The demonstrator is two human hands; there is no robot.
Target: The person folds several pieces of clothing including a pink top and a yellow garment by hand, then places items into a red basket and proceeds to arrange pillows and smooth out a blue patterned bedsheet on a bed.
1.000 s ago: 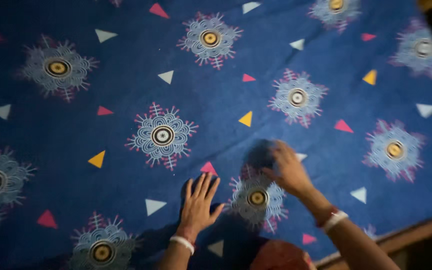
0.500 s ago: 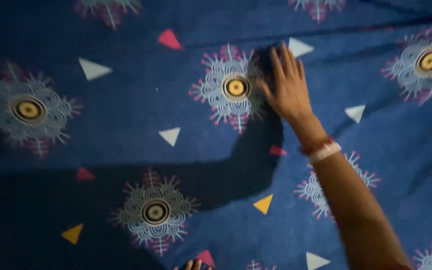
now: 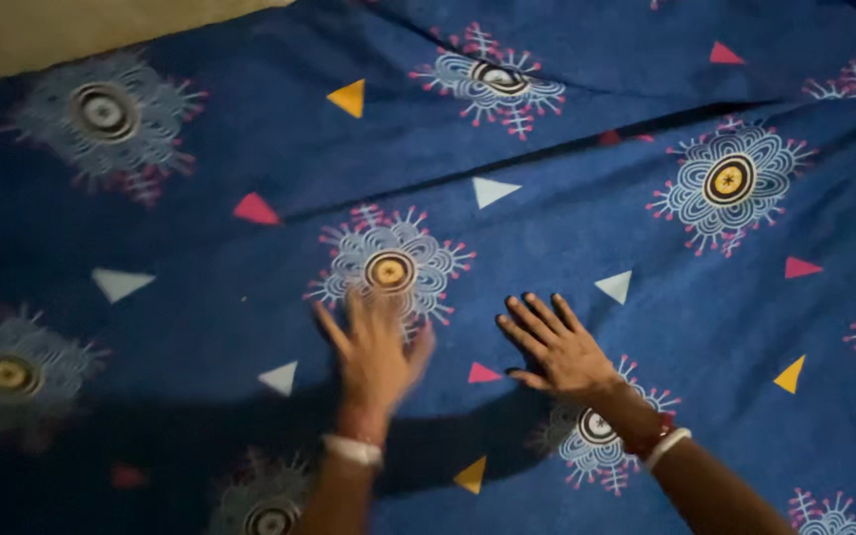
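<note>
Head view: your left hand [image 3: 374,352] and right hand [image 3: 554,347] lie flat, fingers spread, gripping nothing, on 1 creased blue bedsheet [image 3: 587,208] with medallions and triangles.

The scene is dim overall, lit unevenly. The brightest patch falls on the blue patterned sheet [image 3: 646,228] at centre and right, where the flower prints and triangles read crisply. The left side and the near left corner sink into deep shadow, and the prints there look dull and muddy. A dark shadow spreads on the cloth near the wrists, under both arms. The left hand [image 3: 374,352] is smeared by motion blur, its fingers soft and doubled. The right hand [image 3: 555,347] is sharper, its fingers distinct. A long crease far from the hands casts a thin dark line.
</note>
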